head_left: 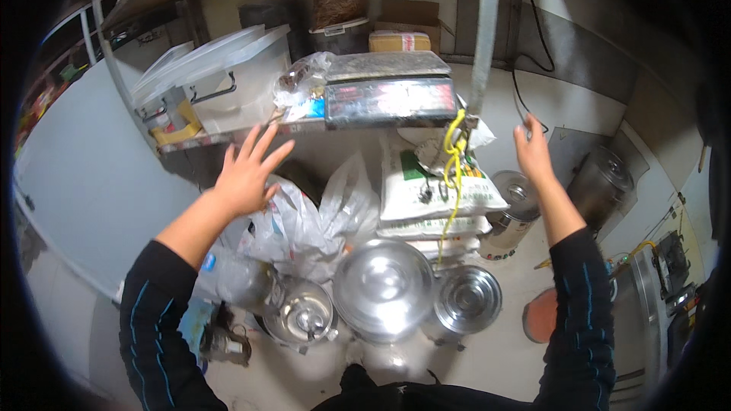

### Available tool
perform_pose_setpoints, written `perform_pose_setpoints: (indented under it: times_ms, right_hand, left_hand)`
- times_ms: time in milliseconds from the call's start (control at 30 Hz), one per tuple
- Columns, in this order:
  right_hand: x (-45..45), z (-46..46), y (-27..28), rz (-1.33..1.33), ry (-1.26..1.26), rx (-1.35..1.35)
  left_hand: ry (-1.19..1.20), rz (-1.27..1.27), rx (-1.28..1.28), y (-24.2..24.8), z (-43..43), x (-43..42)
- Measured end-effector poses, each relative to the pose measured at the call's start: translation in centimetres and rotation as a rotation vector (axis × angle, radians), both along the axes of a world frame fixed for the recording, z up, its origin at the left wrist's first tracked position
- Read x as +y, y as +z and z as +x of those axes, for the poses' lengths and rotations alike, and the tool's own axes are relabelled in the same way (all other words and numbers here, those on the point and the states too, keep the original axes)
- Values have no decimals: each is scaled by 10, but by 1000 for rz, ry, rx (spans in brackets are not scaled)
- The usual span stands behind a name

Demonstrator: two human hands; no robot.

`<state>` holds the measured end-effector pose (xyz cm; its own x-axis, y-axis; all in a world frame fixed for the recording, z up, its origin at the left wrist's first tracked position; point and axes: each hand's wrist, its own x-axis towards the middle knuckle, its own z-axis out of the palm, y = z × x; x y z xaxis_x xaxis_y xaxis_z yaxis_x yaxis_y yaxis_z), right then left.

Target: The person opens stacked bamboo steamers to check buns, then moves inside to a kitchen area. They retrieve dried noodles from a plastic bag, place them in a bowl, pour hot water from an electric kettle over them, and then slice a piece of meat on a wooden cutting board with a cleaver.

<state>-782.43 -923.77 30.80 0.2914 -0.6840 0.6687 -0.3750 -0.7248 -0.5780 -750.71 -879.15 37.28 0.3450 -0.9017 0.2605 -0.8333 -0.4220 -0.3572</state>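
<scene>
My left hand (245,177) is raised with its fingers spread and nothing in it, in front of the shelf's edge and above white plastic bags (308,222). On the other side, my right hand (535,151) is lifted, its thumb and forefinger apart. A black cord (518,88) hanging on the wall passes behind those fingertips; no grip on it shows. Between my hands, a digital scale (391,97) with a metal platform sits on the shelf. Below the scale lie stacked white printed sacks (440,197), with a yellow cord (454,174) hanging before them.
Ahead of my feet stand a large shiny metal bowl (384,288), a lidded steel pot (468,299) and a steel basin (300,314). Translucent plastic bins (240,85) sit on the shelf. A metal post (484,34) rises right of the scale. Lidded steel canisters (605,180) stand at right.
</scene>
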Motion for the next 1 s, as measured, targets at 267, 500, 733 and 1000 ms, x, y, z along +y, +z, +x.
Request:
perform_pose_setpoints:
  times_ms: [267, 500, 733, 1000]
  right_hand:
    - [-106, 180, 112, -315, -511, -32]
    - [-129, 214, 117, -580, -814, -28]
    - [-118, 218, 115, -538, -771, -44]
    - [-118, 224, 113, -564, -696, -127]
  left_hand:
    - [-124, -499, -1, 106, 223, -165]
    - [-239, -762, 401, 117, 308, -280]
    - [-243, -887, 353, 154, 378, -370]
    - [-203, -952, 130, 198, 415, -484]
